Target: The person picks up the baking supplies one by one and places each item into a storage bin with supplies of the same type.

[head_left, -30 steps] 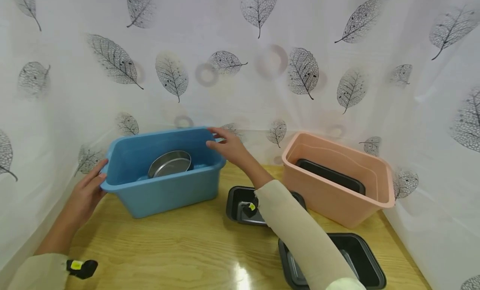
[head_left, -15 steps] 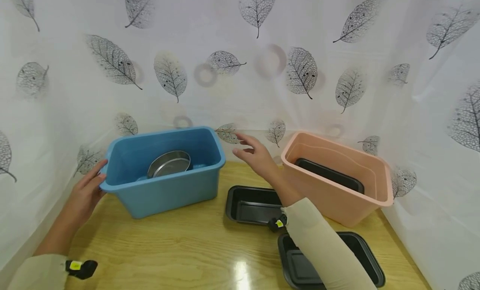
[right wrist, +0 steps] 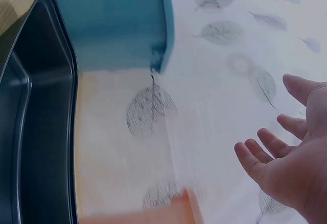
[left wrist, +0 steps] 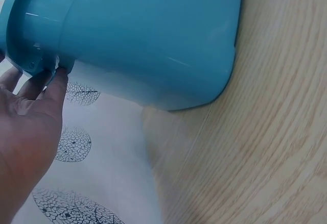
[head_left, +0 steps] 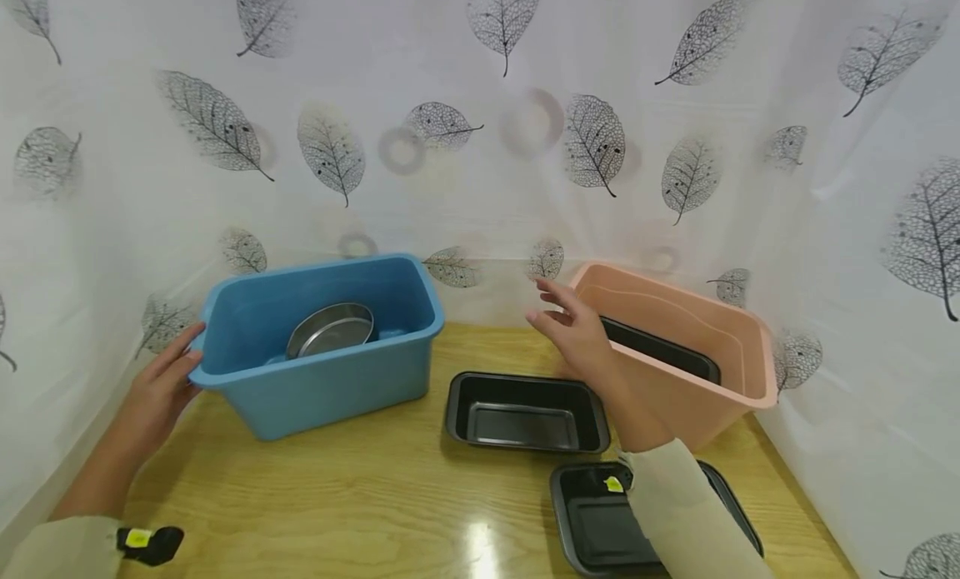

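My left hand (head_left: 159, 393) grips the left rim of a blue plastic tub (head_left: 330, 396), its fingers bent at the edge. In the left wrist view the fingertips (left wrist: 60, 76) meet the underside of the tub's lip. Inside the tub a round metal cake pan (head_left: 332, 329) leans at a tilt. My right hand (head_left: 581, 333) hangs in the air by the left end of a peach plastic tub (head_left: 705, 412), holding nothing, fingers spread and slightly bent. A dark loaf pan (head_left: 660, 348) stands inside that tub, partly hidden by its wall.
Between the tubs a dark loaf pan (head_left: 525, 412) lies on the wooden table (head_left: 337, 496). A second dark pan (head_left: 600, 521) sits nearer, partly covered by my right sleeve (head_left: 686, 496). Behind everything hangs a white curtain (head_left: 450, 196) with a leaf print.
My right hand has left the blue tub's right rim and moved right toward the peach tub. My left hand stays at the blue tub's left rim. The view has shifted slightly.
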A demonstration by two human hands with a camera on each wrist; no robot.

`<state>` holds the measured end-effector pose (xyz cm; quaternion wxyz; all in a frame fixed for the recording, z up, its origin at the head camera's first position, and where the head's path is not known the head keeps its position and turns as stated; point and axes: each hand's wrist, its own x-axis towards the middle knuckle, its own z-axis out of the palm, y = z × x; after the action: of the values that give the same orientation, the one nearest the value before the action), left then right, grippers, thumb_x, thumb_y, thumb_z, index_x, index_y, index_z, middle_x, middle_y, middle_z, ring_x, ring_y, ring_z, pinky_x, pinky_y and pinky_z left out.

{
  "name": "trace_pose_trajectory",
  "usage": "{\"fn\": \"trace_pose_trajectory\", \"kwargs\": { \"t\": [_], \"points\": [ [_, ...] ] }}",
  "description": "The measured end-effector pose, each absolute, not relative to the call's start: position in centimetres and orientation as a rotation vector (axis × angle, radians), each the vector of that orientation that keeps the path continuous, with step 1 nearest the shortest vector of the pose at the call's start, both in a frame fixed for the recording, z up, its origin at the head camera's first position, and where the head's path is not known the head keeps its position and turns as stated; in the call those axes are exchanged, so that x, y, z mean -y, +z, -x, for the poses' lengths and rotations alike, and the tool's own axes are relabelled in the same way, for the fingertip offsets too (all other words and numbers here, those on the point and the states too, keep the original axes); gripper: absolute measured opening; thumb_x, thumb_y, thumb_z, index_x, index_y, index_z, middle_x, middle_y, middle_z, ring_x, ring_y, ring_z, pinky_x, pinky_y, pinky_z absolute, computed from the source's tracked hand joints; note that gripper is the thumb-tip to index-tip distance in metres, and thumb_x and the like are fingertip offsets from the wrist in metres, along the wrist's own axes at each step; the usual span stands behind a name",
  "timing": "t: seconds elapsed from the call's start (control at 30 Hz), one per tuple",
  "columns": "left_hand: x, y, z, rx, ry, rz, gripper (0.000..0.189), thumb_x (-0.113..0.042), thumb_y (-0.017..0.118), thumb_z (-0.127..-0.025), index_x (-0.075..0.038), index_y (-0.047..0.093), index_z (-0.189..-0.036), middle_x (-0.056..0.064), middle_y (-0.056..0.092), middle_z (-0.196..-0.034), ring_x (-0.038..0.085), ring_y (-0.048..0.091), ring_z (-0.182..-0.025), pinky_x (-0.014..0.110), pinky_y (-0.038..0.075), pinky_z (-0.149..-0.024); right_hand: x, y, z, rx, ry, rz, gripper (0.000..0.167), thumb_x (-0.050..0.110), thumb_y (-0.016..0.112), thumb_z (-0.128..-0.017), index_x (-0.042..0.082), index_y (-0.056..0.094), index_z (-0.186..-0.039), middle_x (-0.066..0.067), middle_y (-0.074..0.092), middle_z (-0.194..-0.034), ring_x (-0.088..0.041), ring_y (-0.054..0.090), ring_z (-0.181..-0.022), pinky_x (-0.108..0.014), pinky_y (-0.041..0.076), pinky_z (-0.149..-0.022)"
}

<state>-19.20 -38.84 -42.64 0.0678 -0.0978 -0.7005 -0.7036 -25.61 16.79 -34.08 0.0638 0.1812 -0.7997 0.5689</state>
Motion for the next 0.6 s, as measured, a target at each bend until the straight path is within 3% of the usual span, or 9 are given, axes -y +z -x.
{"fn": "trace_pose_trajectory", "kwargs": {
  "t": [0.13, 0.3, 0.4, 0.5, 0.6],
  "points": [
    [38.9, -42.8, 19.1, 2.11, -2.118, 0.28, 0.057, -0.018, 0.041, -0.11, -0.024, 0.02, -0.163, -0.004, 0.014, -0.169, -0.015, 0.053, -0.109, 0.006, 0.049, -0.085, -19.5, -33.8, 24.5, 2.432, 1.653, -0.452, 0.06, 0.025, 0.066, -0.099, 0.019, 0.044, -0.154, -0.006, 0.044, -0.156, -0.026, 0.045, -0.141, -0.025, 0.047, -0.104],
    [38.8, -42.8, 18.8, 2.13, -2.092, 0.238, 0.057, -0.021, 0.041, -0.11, -0.026, 0.02, -0.163, 0.0, 0.008, -0.171, -0.013, 0.051, -0.114, 0.006, 0.049, -0.084, -23.0, -34.1, 23.4, 2.453, 1.558, -0.383, 0.061, 0.036, 0.064, -0.1, 0.024, 0.041, -0.156, -0.007, 0.043, -0.157, -0.029, 0.045, -0.142, -0.037, 0.045, -0.111],
    [38.6, -42.8, 18.7, 2.142, -2.078, 0.225, 0.057, -0.022, 0.041, -0.11, -0.026, 0.02, -0.163, 0.001, 0.007, -0.171, -0.013, 0.049, -0.116, 0.005, 0.048, -0.084, -24.9, -34.1, 22.5, 2.484, 1.479, -0.364, 0.06, 0.036, 0.061, -0.102, 0.026, 0.038, -0.157, -0.005, 0.041, -0.158, -0.03, 0.045, -0.141, -0.028, 0.045, -0.109],
    [38.4, -42.6, 18.8, 2.143, -2.018, 0.2, 0.056, -0.022, 0.043, -0.109, -0.022, 0.024, -0.162, -0.004, 0.025, -0.166, -0.014, 0.053, -0.111, 0.004, 0.048, -0.082, -26.7, -34.1, 21.6, 2.501, 1.402, -0.322, 0.059, 0.036, 0.059, -0.102, 0.026, 0.038, -0.157, -0.007, 0.042, -0.158, -0.032, 0.046, -0.139, -0.009, 0.043, -0.096],
    [38.2, -42.3, 18.6, 2.153, -1.926, 0.131, 0.055, -0.022, 0.048, -0.108, -0.019, 0.031, -0.16, -0.009, 0.042, -0.152, -0.016, 0.055, -0.103, 0.004, 0.048, -0.079, -28.3, -34.1, 21.0, 2.496, 1.356, -0.273, 0.059, 0.034, 0.059, -0.103, 0.022, 0.039, -0.157, -0.011, 0.042, -0.158, -0.033, 0.049, -0.136, -0.005, 0.043, -0.09]
  ]
}}
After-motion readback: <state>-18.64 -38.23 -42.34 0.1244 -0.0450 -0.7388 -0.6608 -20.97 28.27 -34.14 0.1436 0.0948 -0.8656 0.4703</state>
